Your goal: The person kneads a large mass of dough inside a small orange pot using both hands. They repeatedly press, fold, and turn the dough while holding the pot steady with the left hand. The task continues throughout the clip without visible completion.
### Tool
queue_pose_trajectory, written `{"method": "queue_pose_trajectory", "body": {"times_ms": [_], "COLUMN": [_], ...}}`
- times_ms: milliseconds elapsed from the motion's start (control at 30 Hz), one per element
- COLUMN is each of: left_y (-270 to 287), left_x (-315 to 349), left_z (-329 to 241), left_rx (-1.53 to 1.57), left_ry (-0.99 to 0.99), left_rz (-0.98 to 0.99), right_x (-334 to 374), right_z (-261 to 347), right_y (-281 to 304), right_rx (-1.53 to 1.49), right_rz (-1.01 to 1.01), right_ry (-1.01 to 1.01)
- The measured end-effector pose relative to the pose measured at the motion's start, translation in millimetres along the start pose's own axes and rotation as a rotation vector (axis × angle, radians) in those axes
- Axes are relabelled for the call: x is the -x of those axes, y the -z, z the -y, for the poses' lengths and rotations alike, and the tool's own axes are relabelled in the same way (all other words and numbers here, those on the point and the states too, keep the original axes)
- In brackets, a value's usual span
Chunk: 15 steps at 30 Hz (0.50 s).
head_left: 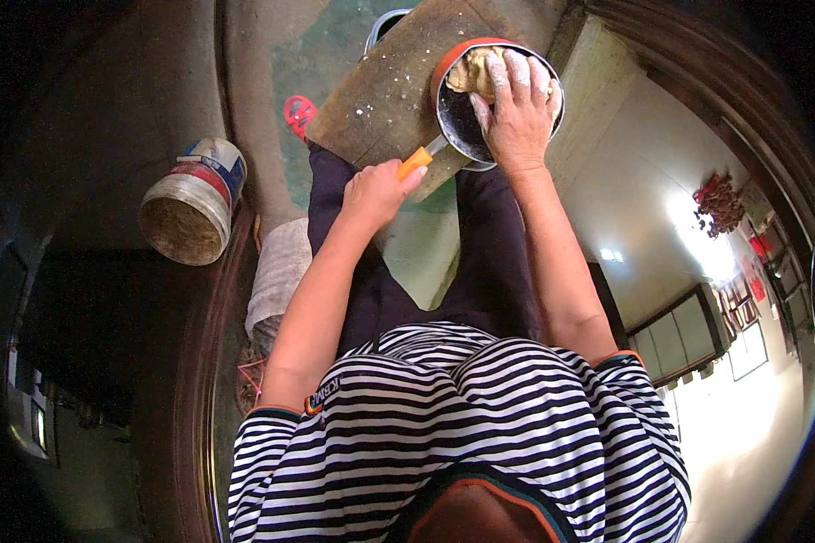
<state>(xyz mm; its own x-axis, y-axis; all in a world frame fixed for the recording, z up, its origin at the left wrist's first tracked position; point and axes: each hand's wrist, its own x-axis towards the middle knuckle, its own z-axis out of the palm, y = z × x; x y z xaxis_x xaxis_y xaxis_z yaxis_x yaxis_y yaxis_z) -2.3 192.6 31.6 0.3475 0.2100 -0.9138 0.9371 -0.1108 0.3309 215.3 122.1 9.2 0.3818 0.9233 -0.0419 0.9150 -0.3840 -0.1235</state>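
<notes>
A pan (466, 127) with a red-orange outside and a dark inside sits on a worn wooden board (380, 104) in front of my legs. My left hand (378, 193) is closed around its orange handle (415, 164), which points back toward me. Inside the pan is a lump of pale, uneven dough (467, 72). My right hand (520, 113) grips the dough from above, fingers curled over it and the thumb nearer the left. White flour or dough coats those fingers. Part of the dough is hidden beneath the hand.
Pale specks dot the board. A grey rim of a container (385, 25) shows behind its far edge. To the left, a dirty white bucket (190, 204) lies tipped beside a ledge. A pale sack (276, 271) stands by my left leg; a red sandal (299, 115) shows past the board's left edge.
</notes>
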Motion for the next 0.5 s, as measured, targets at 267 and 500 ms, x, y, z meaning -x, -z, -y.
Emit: {"method": "queue_pose_trajectory", "body": {"times_ms": [267, 500], "left_y": [1.9, 4.2], "left_x": [-2.6, -3.9], "left_z": [3.9, -0.2], "left_rx": [0.001, -0.011], "left_ry": [0.0, -0.004], "left_rz": [0.002, 0.013], "right_x": [21.7, 23.5], "right_z": [5.5, 16.6], "right_y": [21.8, -35.7], "right_rx": [-0.281, -0.441], "right_rz": [-0.019, 0.471], "right_ry": [-0.005, -0.027]}}
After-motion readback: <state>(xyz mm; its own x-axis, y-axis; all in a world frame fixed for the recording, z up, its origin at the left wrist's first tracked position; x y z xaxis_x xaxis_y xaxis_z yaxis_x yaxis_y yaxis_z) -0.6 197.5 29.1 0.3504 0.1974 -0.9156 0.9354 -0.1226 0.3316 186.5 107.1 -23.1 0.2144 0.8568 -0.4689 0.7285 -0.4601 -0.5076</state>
